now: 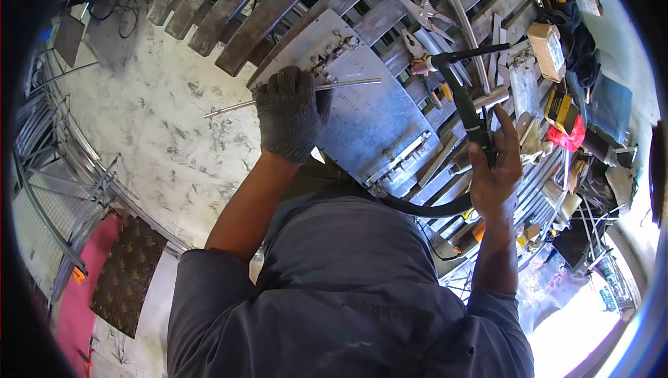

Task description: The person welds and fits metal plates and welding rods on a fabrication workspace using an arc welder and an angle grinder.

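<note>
my gloved left hand (291, 112) grips and pins a thin metal rod (348, 84) flat on the steel plate (379, 117), steadying it. my bare right hand (495, 169) grips the welding torch (456, 82), nozzle angled toward the rod's right end.
</note>
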